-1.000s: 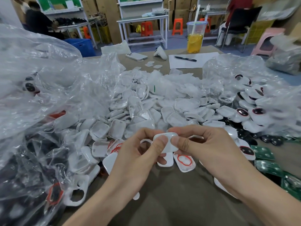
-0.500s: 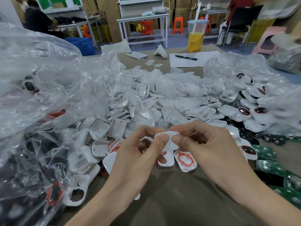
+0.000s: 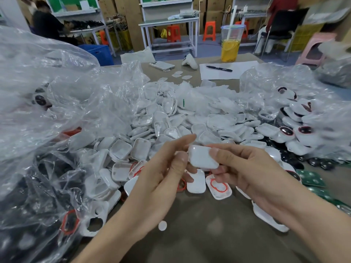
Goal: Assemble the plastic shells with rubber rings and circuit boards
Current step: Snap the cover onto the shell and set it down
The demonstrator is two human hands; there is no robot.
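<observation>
My right hand point(image 3: 252, 173) pinches a white plastic shell point(image 3: 203, 157), smooth side up, between thumb and fingers above the table. My left hand point(image 3: 161, 183) is just left of it, index finger stretched out and off the shell, thumb beside the shell's left edge. Under the hands lie a shell fitted with a red rubber ring point(image 3: 220, 186) and a plain white shell point(image 3: 196, 182). A big pile of empty white shells point(image 3: 171, 126) fills the middle of the table. Green circuit boards point(image 3: 311, 177) lie at the right.
A large clear plastic bag point(image 3: 47, 92) with shells and red rings crowds the left side. Another bag point(image 3: 303, 103) of finished white-and-dark parts sits at the right. A drink cup point(image 3: 230, 44), phone point(image 3: 161, 65) and paper with a pen point(image 3: 218, 73) are at the far edge.
Both hands pinched the shell before. Now my left hand's fingers have come off it and spread, and my right hand holds the shell alone, turned flatter toward me.
</observation>
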